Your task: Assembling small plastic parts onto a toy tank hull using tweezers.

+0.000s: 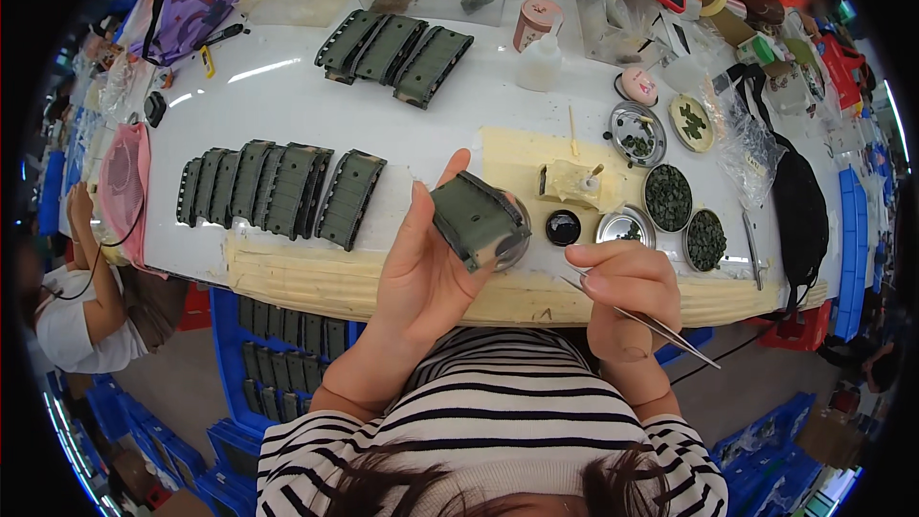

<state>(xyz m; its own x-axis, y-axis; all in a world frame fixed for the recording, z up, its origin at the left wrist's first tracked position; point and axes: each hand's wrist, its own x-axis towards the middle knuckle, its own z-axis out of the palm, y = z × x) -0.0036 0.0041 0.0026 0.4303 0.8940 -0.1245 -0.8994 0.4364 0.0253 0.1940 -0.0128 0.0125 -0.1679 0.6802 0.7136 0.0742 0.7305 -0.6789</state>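
My left hand (421, 263) holds up a curved dark green panel (476, 218) with ridged edges and a camouflage-patterned corner, fingers along its left side. In my right hand (632, 297) is a pair of metal tweezers (661, 328), pinched between thumb and fingers; whether the tips carry anything is too small to tell. The tips point toward the panel, apart from it. Close by on the table are a small black pot (563, 227) and a round metal dish (625, 227) with small dark green pieces. Behind them a tape-wrapped block (581, 185) has a stick in it.
Similar green panels stand in a row (258, 187) at the left, with another group (392, 50) farther back. Tins of green pieces (667, 198), a white bottle (541, 64) and a black mask (799, 211) lie right. A blue crate (230, 354) of panels is below the table's edge.
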